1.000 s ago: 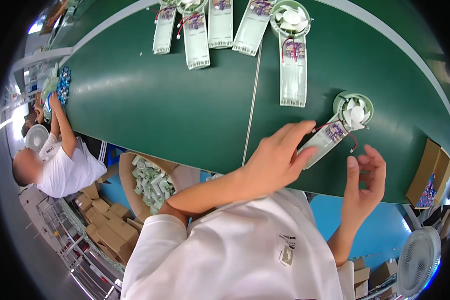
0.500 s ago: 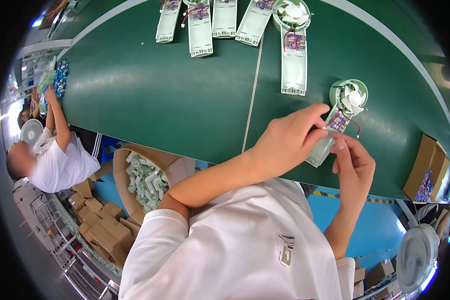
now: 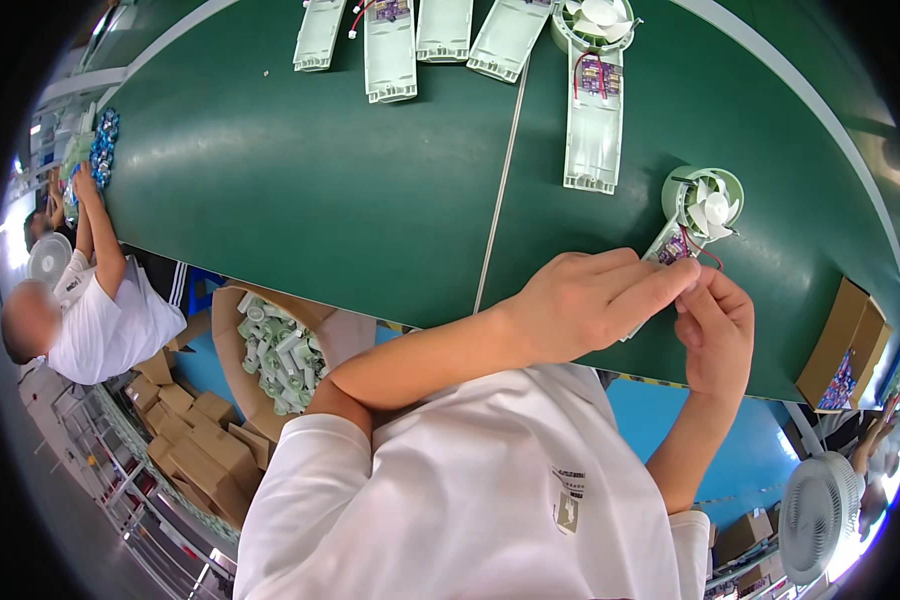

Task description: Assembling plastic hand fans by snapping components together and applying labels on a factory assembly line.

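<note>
Worktop [image 3: 300, 190], green; pale rim [image 3: 760, 60] curving along the far side; near edge running just in front of the person's body; a thin pale seam [image 3: 499, 190] crossing from far to near; left of the seam, a broad stretch of bare green giving room sideways; right of the hands, a narrower green strip reaching to an open cardboard box [image 3: 842, 335] at the right-hand end.

Fan unit [image 3: 714, 207], one; pale green, white-bladed, lying by the near edge with its round end away from the person and its handle slanting back beneath the hands; purple circuit board [image 3: 673, 247] partly in sight in the handle; red wire [image 3: 709, 256] looping from the board toward the right fingertips.

Left hand [image 3: 605, 305], one; palm down across the handle, fingers extended together, tips touching those of the right; right hand [image 3: 716, 325], one; fingers curled, thumb and forefinger brought together; whatever lies between the fingertips is hidden, so a pinch by either hand cannot be told.

Second fan unit [image 3: 594, 135], lying beyond the first, well apart from the hands; pale green housings [image 3: 391, 60], four, side by side at the far side.
</note>
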`<state>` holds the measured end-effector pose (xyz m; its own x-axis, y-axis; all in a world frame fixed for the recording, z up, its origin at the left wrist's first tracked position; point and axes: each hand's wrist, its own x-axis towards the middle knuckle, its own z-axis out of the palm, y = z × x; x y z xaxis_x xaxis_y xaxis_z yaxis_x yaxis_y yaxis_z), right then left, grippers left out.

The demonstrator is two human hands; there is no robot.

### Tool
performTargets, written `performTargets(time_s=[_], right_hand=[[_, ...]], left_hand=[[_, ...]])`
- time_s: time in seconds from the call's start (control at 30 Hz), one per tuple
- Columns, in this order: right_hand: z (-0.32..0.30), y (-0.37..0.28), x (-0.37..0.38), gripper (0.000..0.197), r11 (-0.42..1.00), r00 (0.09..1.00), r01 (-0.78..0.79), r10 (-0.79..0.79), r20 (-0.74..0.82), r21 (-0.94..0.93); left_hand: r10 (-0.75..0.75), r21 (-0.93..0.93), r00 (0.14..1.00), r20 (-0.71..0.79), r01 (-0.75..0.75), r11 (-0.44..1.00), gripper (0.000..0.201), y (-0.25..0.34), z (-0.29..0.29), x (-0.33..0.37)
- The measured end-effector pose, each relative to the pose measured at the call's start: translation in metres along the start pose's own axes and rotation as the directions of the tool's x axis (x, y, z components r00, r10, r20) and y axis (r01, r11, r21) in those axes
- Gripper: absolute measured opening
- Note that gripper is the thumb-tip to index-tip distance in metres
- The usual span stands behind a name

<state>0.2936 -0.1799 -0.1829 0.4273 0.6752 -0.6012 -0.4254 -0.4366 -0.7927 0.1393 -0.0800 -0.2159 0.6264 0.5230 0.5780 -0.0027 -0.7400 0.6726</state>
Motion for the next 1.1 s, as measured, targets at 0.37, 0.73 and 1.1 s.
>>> performTargets(time_s=[0.37,0.73,1.1], right_hand=[[-0.001,-0.005,0.008,0.007,0.935,0.975,0.197,-0.219,-0.044,-0.295],[-0.006,0.016,0.029,0.008,0.568,0.758,0.605,-0.626,0.184,-0.558],[0.000,-0.008,0.018,0.008,0.667,0.850,0.493,-0.506,0.145,-0.559]], left_hand=[[-0.522,-0.035,0.840,0.147,0.532,0.846,0.036,0.005,0.001,-0.001],[-0.526,-0.023,0.805,0.274,0.553,0.833,0.027,0.000,0.002,0.000],[-0.443,0.030,0.896,0.026,0.442,0.897,0.017,0.008,0.001,-0.003]])
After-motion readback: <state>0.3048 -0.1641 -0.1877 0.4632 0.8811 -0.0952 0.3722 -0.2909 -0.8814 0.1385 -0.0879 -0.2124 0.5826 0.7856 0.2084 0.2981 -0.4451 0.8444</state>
